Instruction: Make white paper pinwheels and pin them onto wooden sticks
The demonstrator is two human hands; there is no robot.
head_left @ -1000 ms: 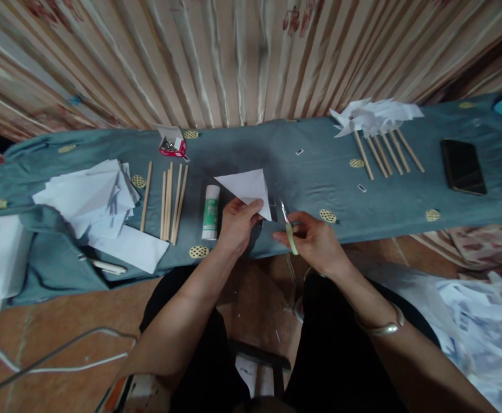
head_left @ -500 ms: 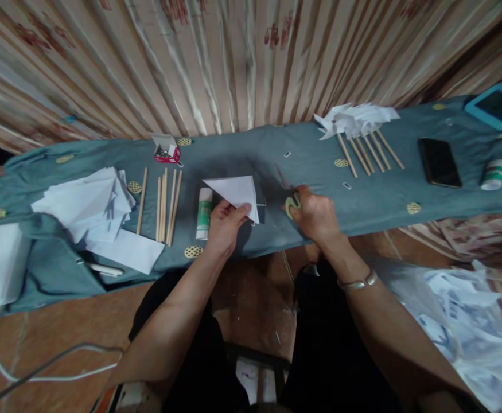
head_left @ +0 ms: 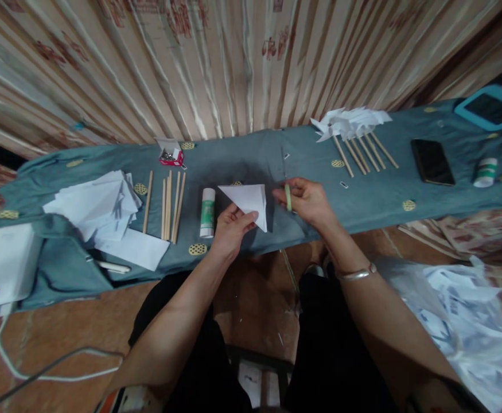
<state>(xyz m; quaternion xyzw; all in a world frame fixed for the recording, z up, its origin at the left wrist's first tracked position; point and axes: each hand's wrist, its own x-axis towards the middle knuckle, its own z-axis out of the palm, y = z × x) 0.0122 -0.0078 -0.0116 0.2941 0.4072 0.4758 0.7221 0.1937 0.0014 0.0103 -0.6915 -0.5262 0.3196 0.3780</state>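
My left hand point(head_left: 232, 228) pinches a white sheet of paper point(head_left: 251, 198) folded into a triangle, thumb on top near its lower corner. To the right, my right hand point(head_left: 306, 199) is closed around the light green handle of a pair of scissors point(head_left: 288, 197). Their thin blades point away from me and sit apart from the paper. A green and white glue stick point(head_left: 207, 213) stands just left of my left hand. Beyond it lie several thin wooden sticks point(head_left: 167, 206).
At left are a pile of white paper point(head_left: 91, 203), a red box of small metal pieces point(head_left: 171, 154) and a white device point(head_left: 7, 261). Paper pinwheels on sticks point(head_left: 349, 123), a black phone point(head_left: 432, 162), another glue stick point(head_left: 486, 172) and a blue-framed tablet point(head_left: 491, 108) lie at right.
The folded paper has turned slightly, its lower corner swinging down. My right hand has rolled the scissors, so the blades now point straighter away from me.
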